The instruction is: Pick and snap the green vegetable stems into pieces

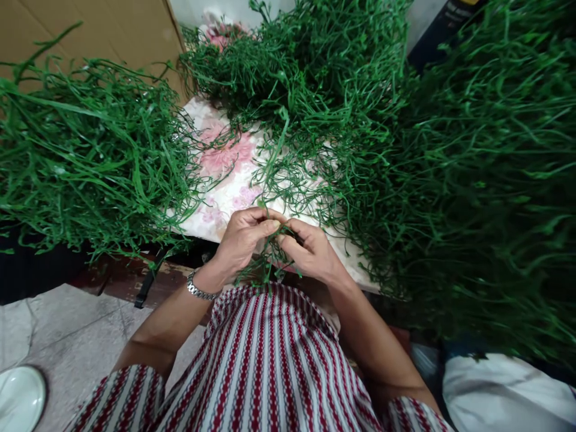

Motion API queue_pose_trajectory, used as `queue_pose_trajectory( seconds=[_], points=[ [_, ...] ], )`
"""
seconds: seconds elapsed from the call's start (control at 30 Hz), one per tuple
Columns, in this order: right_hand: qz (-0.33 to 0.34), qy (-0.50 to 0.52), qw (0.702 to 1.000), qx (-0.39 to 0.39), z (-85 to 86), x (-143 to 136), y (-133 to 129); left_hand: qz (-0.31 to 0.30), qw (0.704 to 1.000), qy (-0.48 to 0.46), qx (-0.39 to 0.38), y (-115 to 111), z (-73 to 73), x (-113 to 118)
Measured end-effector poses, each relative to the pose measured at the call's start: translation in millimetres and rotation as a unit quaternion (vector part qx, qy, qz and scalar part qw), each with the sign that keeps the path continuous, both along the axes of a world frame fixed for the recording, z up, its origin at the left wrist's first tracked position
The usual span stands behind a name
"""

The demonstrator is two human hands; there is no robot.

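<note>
- Left hand [240,241] is nearly closed, thumb and forefinger drawn together in a pinch on a green sprig [270,252]; the other fingers curl behind and are partly hidden.
- Right hand [315,252] faces it from the other side, thumb and forefinger bent to the same sprig, fingertips almost meeting the left ones; its grip also looks narrow.
- That sprig is between the hands, at the near edge of the floral-patterned surface [191,223], its thin ends hanging just above the striped shirt [270,360].
- It looks very light and pliant, with slim stems that probably bend easily and spring back; a hard tug could snap or strip a fine tip.
- Tangling seems a greater trouble than slipping, judging by the interlaced strands of the left heap [90,162], the far heap [315,66] and the right heap [472,180].
- A fingertip hold on the thicker part of a stem seems best; the loose ends would give little control.
- Both elbows sit out to the sides, forearms slanting inward and forward, so the hands meet before the body; the left wrist, wearing a metal watch [201,287], is slightly bent.
</note>
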State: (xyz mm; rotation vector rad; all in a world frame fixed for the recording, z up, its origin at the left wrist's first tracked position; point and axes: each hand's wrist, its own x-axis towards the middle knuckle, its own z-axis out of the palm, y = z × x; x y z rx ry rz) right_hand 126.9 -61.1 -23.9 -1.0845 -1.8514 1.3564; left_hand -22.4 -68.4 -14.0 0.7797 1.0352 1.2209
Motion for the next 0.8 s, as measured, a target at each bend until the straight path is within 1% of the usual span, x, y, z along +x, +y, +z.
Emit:
queue_pose_trajectory(
  seconds=[0.1,0.2,0.3,0.43,0.5,0.57,0.63,0.73,0.8],
  points=[
    [0.033,0.017,0.999,-0.04,2.3,3.7,2.2,-0.003,1.0,0.014,-0.02,-0.2,-1.3,-4.6],
    [0.044,0.035,0.996,-0.067,-0.4,3.7,2.9,0.002,0.999,0.044,-0.029,-1.5,-6.2,-8.3],
    [0.034,0.016,0.999,-0.034,-4.4,1.8,2.2,-0.013,0.998,0.064,-0.022,-3.6,-10.4,-11.0],
    [0.005,-0.042,0.999,0.023,-5.7,-0.2,0.5,-0.049,0.993,0.1,0.026,-5.5,-12.4,-12.1],
    [0.005,-0.058,0.997,0.042,-5.0,-0.7,0.3,-0.038,0.993,0.107,0.037,-5.2,-13.4,-11.0],
    [0.024,-0.058,0.997,0.049,-4.4,-0.9,0.9,-0.011,0.994,0.102,0.041,-4.1,-14.1,-9.0],
    [0.042,-0.054,0.997,0.048,-3.7,-0.9,2.2,0.003,0.993,0.109,0.046,-2.6,-13.6,-7.0],
    [0.043,-0.062,0.996,0.043,-1.8,-0.4,3.9,-0.002,0.989,0.139,0.053,-1.0,-10.7,-5.8],
    [0.043,-0.065,0.996,0.046,0.1,0.7,4.8,-0.006,0.989,0.138,0.045,-0.6,-8.4,-6.8]
  ],
)
